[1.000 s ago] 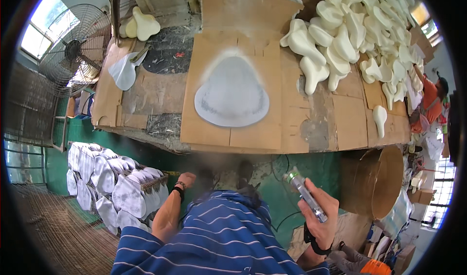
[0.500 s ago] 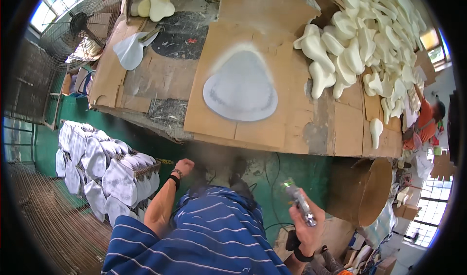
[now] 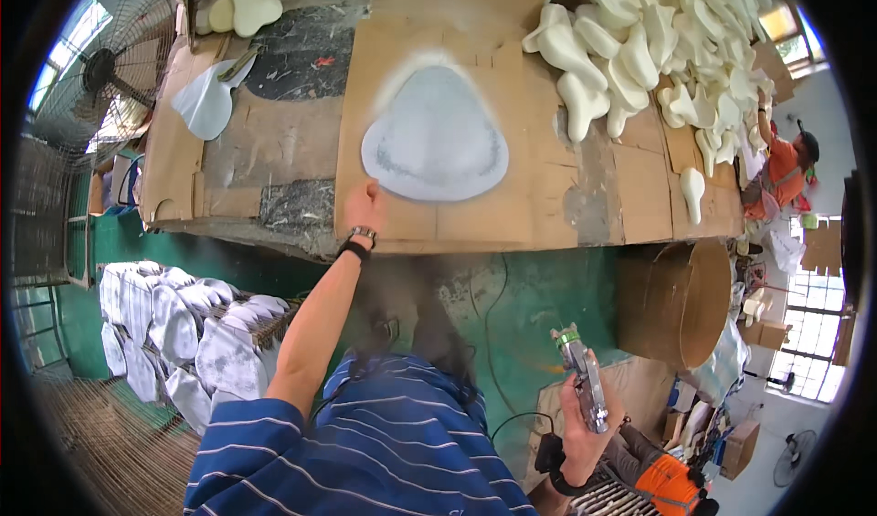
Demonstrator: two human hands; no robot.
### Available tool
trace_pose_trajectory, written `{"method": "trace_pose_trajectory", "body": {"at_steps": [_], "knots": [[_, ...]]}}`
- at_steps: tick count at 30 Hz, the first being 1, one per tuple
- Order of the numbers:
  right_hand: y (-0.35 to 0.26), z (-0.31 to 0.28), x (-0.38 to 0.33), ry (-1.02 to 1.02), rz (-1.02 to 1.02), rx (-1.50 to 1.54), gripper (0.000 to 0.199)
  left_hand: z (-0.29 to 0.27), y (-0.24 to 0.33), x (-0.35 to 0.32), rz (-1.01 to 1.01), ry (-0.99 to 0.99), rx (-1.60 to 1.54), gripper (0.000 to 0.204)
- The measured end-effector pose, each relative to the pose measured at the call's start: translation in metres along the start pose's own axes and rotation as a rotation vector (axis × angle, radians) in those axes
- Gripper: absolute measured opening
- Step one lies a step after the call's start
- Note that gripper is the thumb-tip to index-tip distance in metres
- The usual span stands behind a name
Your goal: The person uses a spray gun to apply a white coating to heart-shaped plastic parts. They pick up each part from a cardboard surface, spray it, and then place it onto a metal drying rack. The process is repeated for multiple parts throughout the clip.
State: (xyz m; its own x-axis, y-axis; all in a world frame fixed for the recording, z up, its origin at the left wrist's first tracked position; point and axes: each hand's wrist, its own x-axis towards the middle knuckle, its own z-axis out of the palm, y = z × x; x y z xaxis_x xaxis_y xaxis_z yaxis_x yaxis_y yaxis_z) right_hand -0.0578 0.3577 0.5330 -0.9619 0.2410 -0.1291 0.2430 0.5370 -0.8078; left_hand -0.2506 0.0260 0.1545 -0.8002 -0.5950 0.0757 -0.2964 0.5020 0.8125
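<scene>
A grey saddle-shaped cover piece lies flat on cardboard on the bench, with a pale sprayed halo round its far edge. At its lower left edge is my left hand, fingers curled together. Its fingertips touch or nearly touch the piece; whether they pinch it is hidden. Off to the right, below the bench edge, my right hand is wrapped round a silver spray gun with a green ring near its nozzle. The gun points up and away from me.
Cream foam bicycle saddles are heaped at the bench's right. Grey cover pieces hang on a rack at left, near a large fan. A brown drum stands below the bench. Co-workers in orange are at right.
My left hand has moved up and forward from beside my body to the grey piece's edge. My right hand, still holding the spray gun, has shifted slightly right and down. The view has shifted too.
</scene>
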Motion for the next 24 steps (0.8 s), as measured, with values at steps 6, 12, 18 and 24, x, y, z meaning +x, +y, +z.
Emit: {"method": "trace_pose_trajectory", "body": {"at_steps": [6,12,18,24], "knots": [[0.015,0.006,0.024,-0.059,0.022,0.079,0.044,0.012,0.031,0.033,-0.178,-0.232,0.473,0.025],[0.043,0.012,0.068,-0.123,-0.006,0.132,0.041,0.027,0.046,0.045,-0.440,-0.146,-0.199,0.020],[0.048,0.017,0.107,-0.204,-0.112,0.159,0.040,0.061,0.005,0.050,-0.712,-0.359,-1.240,0.010],[0.048,0.023,0.144,-0.315,-0.163,0.127,0.043,0.077,0.111,0.098,-0.300,-0.349,-1.361,0.022]]}}
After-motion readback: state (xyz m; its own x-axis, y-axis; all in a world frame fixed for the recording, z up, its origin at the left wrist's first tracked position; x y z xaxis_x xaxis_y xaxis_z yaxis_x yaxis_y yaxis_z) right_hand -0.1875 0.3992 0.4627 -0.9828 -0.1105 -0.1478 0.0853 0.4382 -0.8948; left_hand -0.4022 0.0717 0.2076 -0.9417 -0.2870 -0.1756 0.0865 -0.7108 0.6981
